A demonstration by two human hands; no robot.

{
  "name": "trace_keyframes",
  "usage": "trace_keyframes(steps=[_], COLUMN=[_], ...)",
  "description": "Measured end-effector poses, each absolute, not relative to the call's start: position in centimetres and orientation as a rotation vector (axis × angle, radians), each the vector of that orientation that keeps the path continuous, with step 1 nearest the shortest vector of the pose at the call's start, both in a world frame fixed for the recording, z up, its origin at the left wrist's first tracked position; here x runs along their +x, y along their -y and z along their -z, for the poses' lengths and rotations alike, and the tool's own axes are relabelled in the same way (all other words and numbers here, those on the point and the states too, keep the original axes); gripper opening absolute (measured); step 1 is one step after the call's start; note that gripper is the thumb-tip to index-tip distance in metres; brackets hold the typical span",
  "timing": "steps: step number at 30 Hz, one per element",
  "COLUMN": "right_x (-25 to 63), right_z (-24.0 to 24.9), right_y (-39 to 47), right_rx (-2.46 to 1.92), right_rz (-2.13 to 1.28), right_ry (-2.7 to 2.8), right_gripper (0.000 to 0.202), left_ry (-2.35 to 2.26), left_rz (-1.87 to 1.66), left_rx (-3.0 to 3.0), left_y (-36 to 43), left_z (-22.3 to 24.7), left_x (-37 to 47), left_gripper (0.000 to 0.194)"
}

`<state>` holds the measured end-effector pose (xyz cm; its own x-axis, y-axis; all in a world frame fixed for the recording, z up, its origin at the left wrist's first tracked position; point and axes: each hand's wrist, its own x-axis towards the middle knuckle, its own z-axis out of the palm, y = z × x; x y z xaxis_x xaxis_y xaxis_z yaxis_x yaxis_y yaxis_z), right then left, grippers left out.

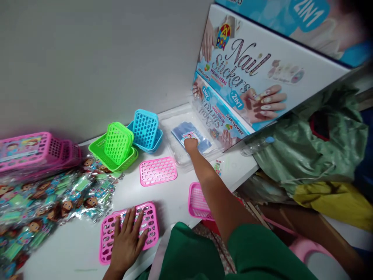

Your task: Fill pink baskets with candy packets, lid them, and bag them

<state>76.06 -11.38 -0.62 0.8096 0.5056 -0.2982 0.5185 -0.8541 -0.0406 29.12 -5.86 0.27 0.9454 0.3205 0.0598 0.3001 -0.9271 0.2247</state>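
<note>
My left hand lies with its fingers spread flat on a pink perforated plastic lid, which covers a basket near the table's front edge. Small silvery packets show through its holes. My right hand reaches far forward, fingers curled in, over a stack of bluish clear plastic bags. A small printed card lies right at its knuckles; what the fingertips pinch, if anything, is hidden. The stack rests in a clear plastic tray. Below my right forearm sits a pink basket, partly covered by the arm.
Nested green baskets, blue baskets and a loose pink lid stand mid-table. At left are wrapped pink baskets above many small packets. Nail sticker cartons rise at right, beside a green sack.
</note>
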Motion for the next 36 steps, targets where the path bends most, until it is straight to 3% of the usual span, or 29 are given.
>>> trace_keyframes(steps=[8, 11, 15, 20, 24, 29, 36], right_x=[76.6, 74.4, 63.8, 45.2, 38.4, 38.1, 38.7], right_z=[-3.5, -6.4, -8.0, -5.0, -2.1, -1.8, -2.9], right_y=[12.5, 13.0, 12.6, 14.5, 15.6, 16.2, 15.8], right_rx=[2.984, 2.999, 2.937, 2.229, 2.217, 2.25, 2.259], right_rz=[0.373, 0.234, -0.159, 0.31, 0.367, 0.344, 0.354], right_ry=[-0.803, -0.938, -1.883, -2.731, -2.552, -2.458, -2.493], right_gripper=[0.031, 0.043, 0.043, 0.035, 0.035, 0.045, 0.041], left_ry=[-0.446, -0.468, -0.671, -1.43, -1.414, -1.32, -1.293], left_rz=[-0.114, -0.124, -0.317, -0.6, -0.532, -0.58, -0.612], left_rx=[2.939, 2.869, 2.705, 2.273, 1.983, 1.923, 1.86], left_y=[5.7, 6.2, 6.7, 6.7, 6.9, 7.1, 7.0], left_z=[-0.2, -0.9, -2.0, -1.4, 0.1, 1.3, 1.7], left_x=[29.0, 29.0, 27.5, 23.5, 21.6, 21.2, 20.3], left_gripper=[0.07, 0.07, 0.057, 0.049, 0.057, 0.066, 0.064])
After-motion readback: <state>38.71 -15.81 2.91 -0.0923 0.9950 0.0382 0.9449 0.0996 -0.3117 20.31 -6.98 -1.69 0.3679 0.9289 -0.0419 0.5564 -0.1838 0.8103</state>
